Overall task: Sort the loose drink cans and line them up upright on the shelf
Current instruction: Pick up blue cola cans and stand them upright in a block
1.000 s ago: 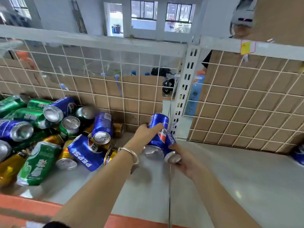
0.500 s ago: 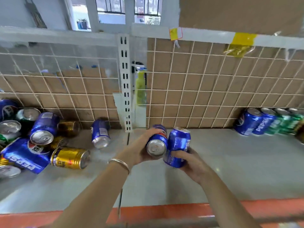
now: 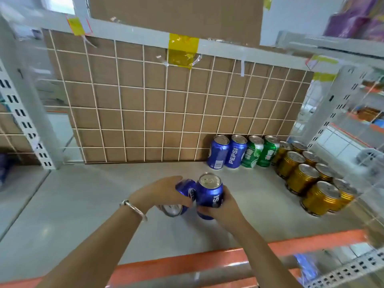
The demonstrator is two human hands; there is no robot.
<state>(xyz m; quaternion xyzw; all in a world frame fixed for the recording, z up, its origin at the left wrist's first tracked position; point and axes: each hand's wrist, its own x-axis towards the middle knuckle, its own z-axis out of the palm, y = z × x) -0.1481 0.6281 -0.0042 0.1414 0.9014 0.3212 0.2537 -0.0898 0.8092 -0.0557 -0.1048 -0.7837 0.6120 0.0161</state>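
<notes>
Cans in both hands, one each: my right hand [image 3: 221,206] wraps a blue can [image 3: 209,193] held upright, my left hand [image 3: 164,192] clasps a second blue can [image 3: 182,196] tipped on its side, the two touching above the shelf [image 3: 83,204]. Set down tilted, the left one would likely roll; pushed carelessly toward the standing row [image 3: 243,151] at the back, either could topple the gold cans [image 3: 301,177] beside it.

Yellow tape strip [image 3: 183,50] on the upper rail — wire grid panel [image 3: 166,113] backed by cardboard directly below it; purple packs [image 3: 357,17] far right, above.
</notes>
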